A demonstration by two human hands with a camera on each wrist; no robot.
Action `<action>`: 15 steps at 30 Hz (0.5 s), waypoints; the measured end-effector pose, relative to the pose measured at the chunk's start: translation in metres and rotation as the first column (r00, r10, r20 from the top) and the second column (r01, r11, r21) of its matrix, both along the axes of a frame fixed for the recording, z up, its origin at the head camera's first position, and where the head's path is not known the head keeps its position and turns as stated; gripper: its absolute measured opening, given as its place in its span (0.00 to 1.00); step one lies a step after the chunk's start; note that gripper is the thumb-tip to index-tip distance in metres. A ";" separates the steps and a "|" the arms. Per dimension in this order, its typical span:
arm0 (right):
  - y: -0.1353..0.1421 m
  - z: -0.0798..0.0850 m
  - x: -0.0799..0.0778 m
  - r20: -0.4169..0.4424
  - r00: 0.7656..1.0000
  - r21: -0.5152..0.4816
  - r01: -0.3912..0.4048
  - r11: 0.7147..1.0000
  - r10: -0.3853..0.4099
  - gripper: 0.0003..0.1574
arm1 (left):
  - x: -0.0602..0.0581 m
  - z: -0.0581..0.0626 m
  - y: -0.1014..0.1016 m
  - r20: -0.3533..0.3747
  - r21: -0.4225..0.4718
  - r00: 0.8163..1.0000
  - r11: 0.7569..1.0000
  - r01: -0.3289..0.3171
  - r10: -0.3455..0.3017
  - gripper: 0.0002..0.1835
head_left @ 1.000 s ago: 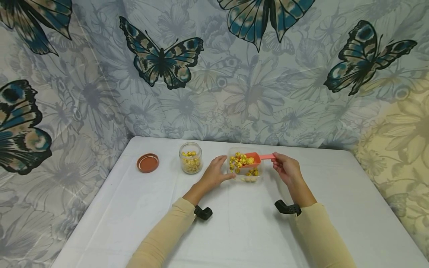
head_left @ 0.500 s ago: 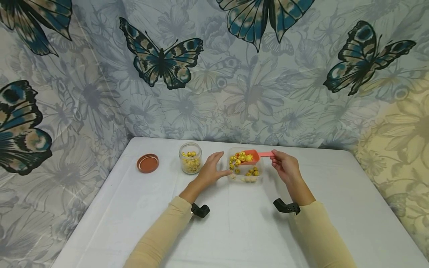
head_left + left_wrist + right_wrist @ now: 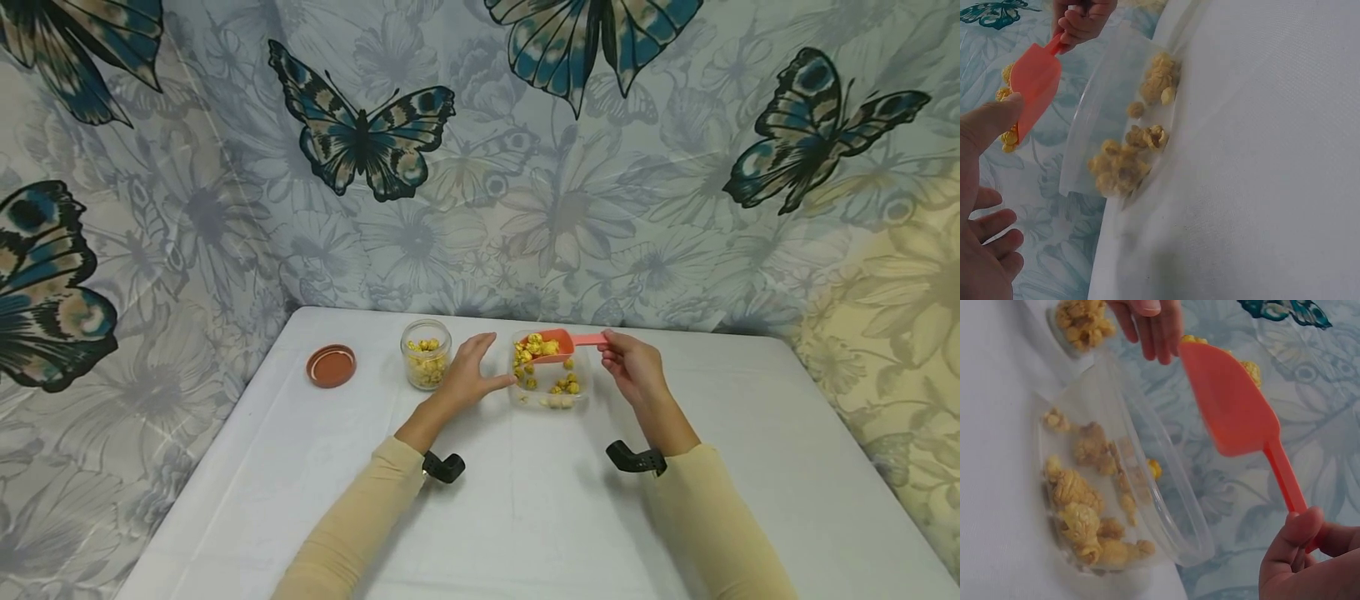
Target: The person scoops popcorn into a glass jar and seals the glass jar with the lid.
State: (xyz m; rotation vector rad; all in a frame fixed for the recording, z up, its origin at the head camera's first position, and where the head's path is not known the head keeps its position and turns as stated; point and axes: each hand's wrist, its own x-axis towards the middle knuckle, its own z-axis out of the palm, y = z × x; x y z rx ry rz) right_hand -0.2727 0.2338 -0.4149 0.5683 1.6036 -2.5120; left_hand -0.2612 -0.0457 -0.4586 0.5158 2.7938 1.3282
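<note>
Pale fabric backdrop (image 3: 570,217) with flowers and dark blue-green butterflies stands behind a table covered by white cloth (image 3: 525,533). From the head camera, a round brown lid (image 3: 331,367) lies at the left, and next comes a clear glass jar (image 3: 406,367) partly filled with popcorn. Near the middle of the far side stands a clear plastic container (image 3: 536,394), with yellow popcorn inside. Above it, the right hand (image 3: 636,367) holds an orange-red plastic scoop (image 3: 566,346) loaded with popcorn. The left hand (image 3: 467,372) has its thumb and fingers spread, between jar and container; whether it touches the container, I cannot tell.

In the left wrist view, the left thumb overlaps the scoop, and the other fingers grip nothing.

The right wrist view shows the scoop's handle pinched between right thumb and fingers; popcorn peeks over its far edge.
</note>
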 end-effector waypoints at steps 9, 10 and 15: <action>-0.004 0.003 -0.002 -0.015 1.000 0.005 -0.012 1.000 0.012 0.10 | -0.002 0.010 -0.006 0.006 0.013 1.000 1.000 -0.003 0.003 0.46; -0.004 0.004 -0.002 -0.021 1.000 0.001 -0.012 1.000 0.012 0.11 | -0.002 0.011 -0.006 0.012 0.012 1.000 1.000 -0.006 0.006 0.46; -0.005 0.005 -0.004 -0.027 1.000 -0.022 -0.014 1.000 0.014 0.13 | -0.003 0.015 -0.008 0.020 0.027 1.000 0.999 -0.022 0.021 0.47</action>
